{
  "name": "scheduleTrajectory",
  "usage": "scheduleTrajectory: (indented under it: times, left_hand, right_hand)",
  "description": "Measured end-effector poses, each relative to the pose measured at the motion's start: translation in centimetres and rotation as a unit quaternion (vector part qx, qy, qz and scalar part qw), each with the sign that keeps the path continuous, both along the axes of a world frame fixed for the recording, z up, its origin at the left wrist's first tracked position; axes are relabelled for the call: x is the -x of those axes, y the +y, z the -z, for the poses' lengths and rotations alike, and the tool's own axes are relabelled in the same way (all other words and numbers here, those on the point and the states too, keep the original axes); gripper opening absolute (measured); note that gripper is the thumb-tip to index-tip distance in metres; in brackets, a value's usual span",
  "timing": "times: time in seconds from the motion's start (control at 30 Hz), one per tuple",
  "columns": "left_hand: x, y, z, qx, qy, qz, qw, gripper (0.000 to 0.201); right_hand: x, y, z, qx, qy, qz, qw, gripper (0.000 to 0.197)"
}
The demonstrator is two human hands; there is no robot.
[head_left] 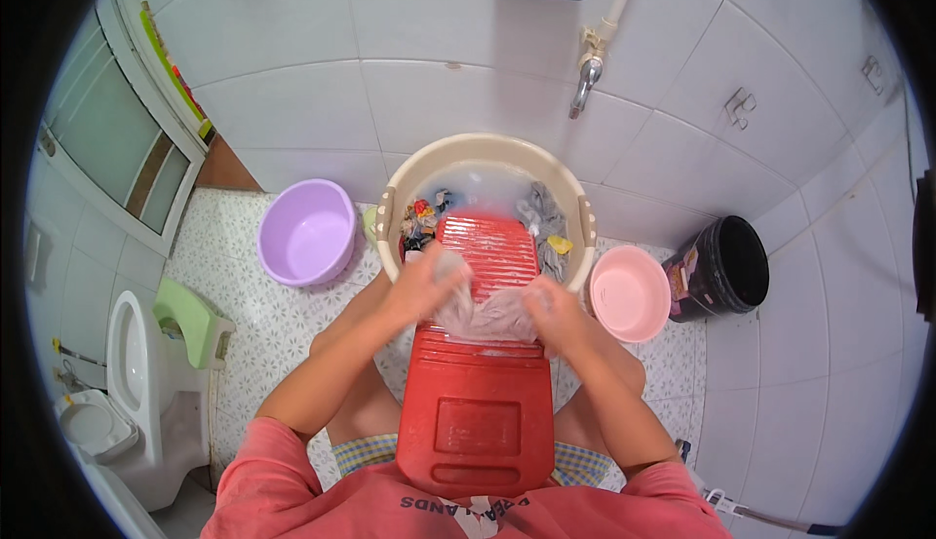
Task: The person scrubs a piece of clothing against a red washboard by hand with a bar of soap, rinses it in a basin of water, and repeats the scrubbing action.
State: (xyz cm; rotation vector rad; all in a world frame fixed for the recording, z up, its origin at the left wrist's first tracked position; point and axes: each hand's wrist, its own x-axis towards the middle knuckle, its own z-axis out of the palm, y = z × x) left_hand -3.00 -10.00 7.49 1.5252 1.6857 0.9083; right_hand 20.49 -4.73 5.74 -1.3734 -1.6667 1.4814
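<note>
A wet, pale greyish cloth is stretched across the ridges of a red plastic washboard. My left hand is closed on one end of it, slightly blurred, and my right hand grips the other end. The board's upper part leans into a large beige tub, while its lower end rests against my body between my legs. Cloudy water fills the tub. Grey fabric lies in it to the right of the board, with a small yellow piece on top, and dark, multicoloured fabric to the left.
A purple basin stands left of the tub. On the right are a pink basin and a black bucket. Above the tub, a tap juts from the tiled wall. A green stool and white toilet are at far left.
</note>
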Motion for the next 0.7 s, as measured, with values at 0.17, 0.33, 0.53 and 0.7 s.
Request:
scheduleTrajectory:
  times: [0.17,0.33,0.53,0.7]
  left_hand:
    - [-3.0,0.5,2.9,-0.098,0.272,0.101,0.952,0.03]
    - [-3.0,7.8,5.9,-0.143,0.336,-0.031,0.93,0.026]
    - [-2.5,-1.1,1.0,-0.096,0.298,0.168,0.935,0.024]
    - [-2.4,6.0,4.7,-0.03,0.286,0.075,0.955,0.027]
  right_hand:
    - [5.9,0.9,2.8,-0.292,-0.327,-0.112,0.892,0.021]
    - [7.8,8.2,5.3,-0.374,-0.309,0.001,0.874,0.02]
    - [3.9,-0.8,1.2,-0.336,-0.237,-0.176,0.895,0.017]
    - [7.6,6.5,4.5,-0.349,-0.327,-0.077,0.875,0.021]
